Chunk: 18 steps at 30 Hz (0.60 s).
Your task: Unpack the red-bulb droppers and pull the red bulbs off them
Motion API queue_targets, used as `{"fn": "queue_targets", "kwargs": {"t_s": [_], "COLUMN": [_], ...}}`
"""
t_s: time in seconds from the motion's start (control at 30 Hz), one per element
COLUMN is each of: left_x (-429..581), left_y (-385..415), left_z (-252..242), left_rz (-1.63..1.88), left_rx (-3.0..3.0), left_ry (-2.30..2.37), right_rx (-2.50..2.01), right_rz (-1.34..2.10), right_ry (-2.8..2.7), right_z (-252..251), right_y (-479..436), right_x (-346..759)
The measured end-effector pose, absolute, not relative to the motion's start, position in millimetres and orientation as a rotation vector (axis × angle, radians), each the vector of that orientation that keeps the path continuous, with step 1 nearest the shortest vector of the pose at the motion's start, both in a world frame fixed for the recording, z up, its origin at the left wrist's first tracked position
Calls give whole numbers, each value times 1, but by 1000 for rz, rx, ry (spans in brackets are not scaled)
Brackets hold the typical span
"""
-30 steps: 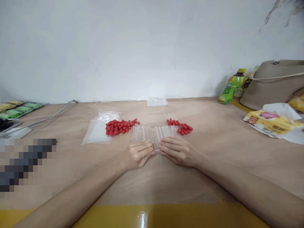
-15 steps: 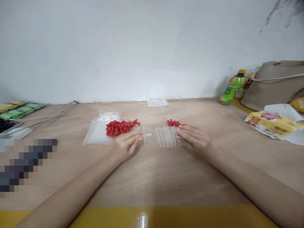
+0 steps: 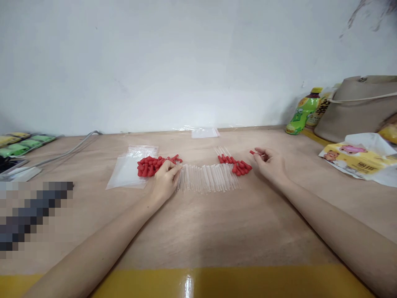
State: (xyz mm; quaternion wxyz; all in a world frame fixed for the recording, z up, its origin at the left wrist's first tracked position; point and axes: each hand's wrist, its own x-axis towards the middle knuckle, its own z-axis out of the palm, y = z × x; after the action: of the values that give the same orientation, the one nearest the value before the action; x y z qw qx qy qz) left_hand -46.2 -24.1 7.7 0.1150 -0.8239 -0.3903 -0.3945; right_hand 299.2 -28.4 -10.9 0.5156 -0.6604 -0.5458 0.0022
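Several clear thin tubes (image 3: 206,179) lie side by side in a row on the table. My left hand (image 3: 167,177) is closed at the row's left end, its fingertips pinched; what they hold is too small to make out. Beside it is a pile of red rubber bulbs (image 3: 150,166). My right hand (image 3: 268,162), right of the row, pinches a small red piece (image 3: 253,152). Just left of that hand lies a smaller group of red bulbs (image 3: 242,168), and behind the tubes, droppers with red bulbs (image 3: 223,154) point away from me.
Clear plastic bags (image 3: 124,171) lie at the left, and another bag (image 3: 204,133) near the wall. A grey cable (image 3: 76,147) runs at the far left. On the right stand a green bottle (image 3: 304,111), a beige bag (image 3: 356,111) and a tissue pack (image 3: 356,159).
My right hand has moved right, off the tubes, and now shows a red piece in its fingers. The right group of red bulbs is uncovered. My left hand has shifted slightly at the row's end.
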Motion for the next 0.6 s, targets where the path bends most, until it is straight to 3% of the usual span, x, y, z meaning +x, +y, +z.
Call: {"fn": "queue_targets", "kwargs": {"t_s": [0.37, 0.6], "left_x": [-35, -69], "left_y": [-42, -37], "left_z": [10, 29], "left_rz": [-1044, -466], "left_rx": [-2584, -2928], "left_ry": [-1162, -839], "right_rx": [-1552, -1541], "right_rz": [357, 449], "right_ry": [-1143, -1209], "right_z": [-21, -24], "right_y": [-21, -20], "right_x": [298, 298]}}
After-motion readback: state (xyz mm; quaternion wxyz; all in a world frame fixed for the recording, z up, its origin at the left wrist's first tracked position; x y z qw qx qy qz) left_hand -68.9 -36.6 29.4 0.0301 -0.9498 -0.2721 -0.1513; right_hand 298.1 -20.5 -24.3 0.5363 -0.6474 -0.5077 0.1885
